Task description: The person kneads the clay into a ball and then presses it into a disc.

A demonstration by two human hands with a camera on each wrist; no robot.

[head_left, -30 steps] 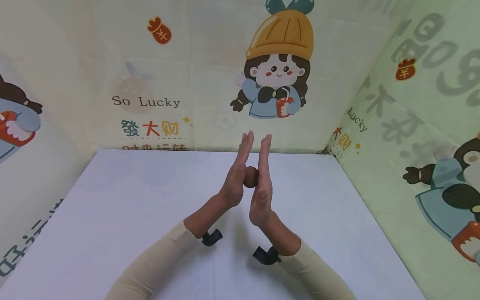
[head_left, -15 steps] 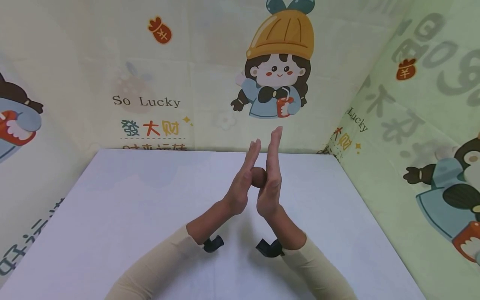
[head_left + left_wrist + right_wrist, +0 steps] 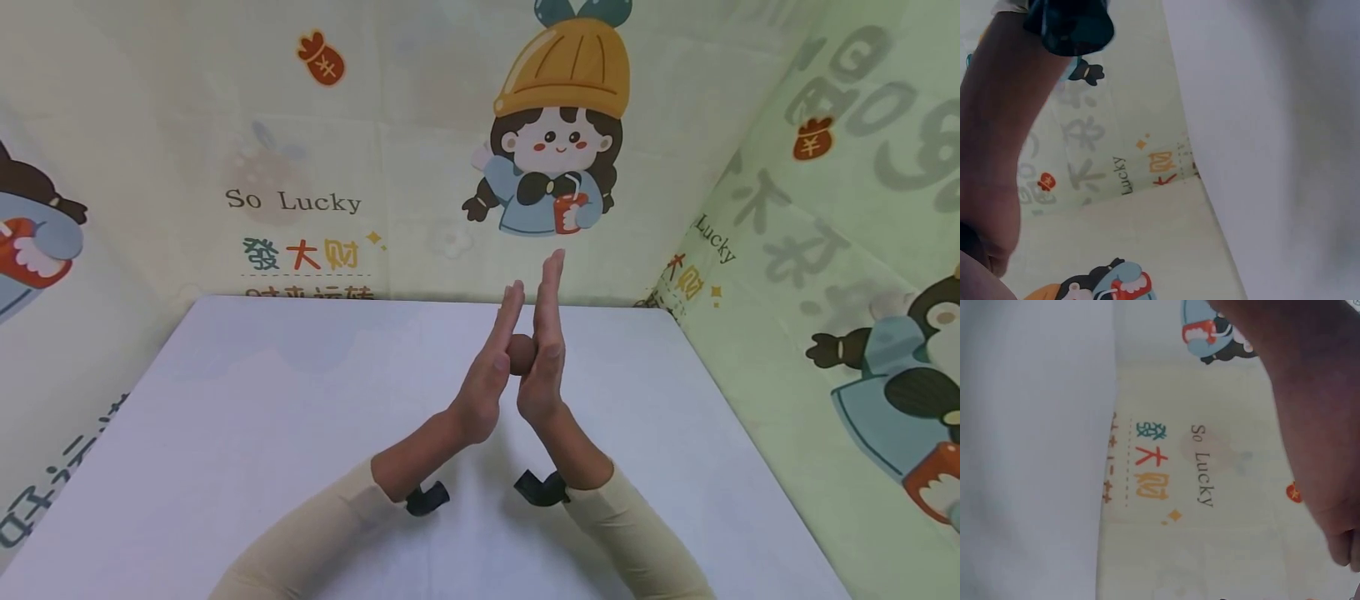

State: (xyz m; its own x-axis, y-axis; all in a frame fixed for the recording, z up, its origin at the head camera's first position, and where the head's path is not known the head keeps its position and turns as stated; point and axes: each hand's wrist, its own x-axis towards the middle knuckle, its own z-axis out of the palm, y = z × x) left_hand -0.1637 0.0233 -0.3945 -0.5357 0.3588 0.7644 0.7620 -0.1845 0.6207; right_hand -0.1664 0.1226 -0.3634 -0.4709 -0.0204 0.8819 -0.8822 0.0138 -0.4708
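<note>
A small brown ball (image 3: 522,355) is pressed between the two palms in the head view. My left hand (image 3: 483,379) bears on it from the left and my right hand (image 3: 546,358) from the right. Both hands have straight fingers pointing up and away, with the right fingertips reaching farther than the left. The hands and ball are raised over the white table, their shadow falling below. In the left wrist view, part of the dark ball (image 3: 969,242) shows at the left edge beside a hand. The right wrist view shows a hand and forearm but hides the ball.
A white-covered table (image 3: 300,375) spreads beneath the arms. Behind it stands a cream backdrop (image 3: 420,167) with cartoon prints and lettering, and a greenish printed sheet (image 3: 757,333) stands on the right. Black wrist mounts (image 3: 427,498) stick out under both sleeves.
Both hands have shifted a little to the right with the ball between them, mostly in the first half second. The right fingertips have risen relative to the left ones.
</note>
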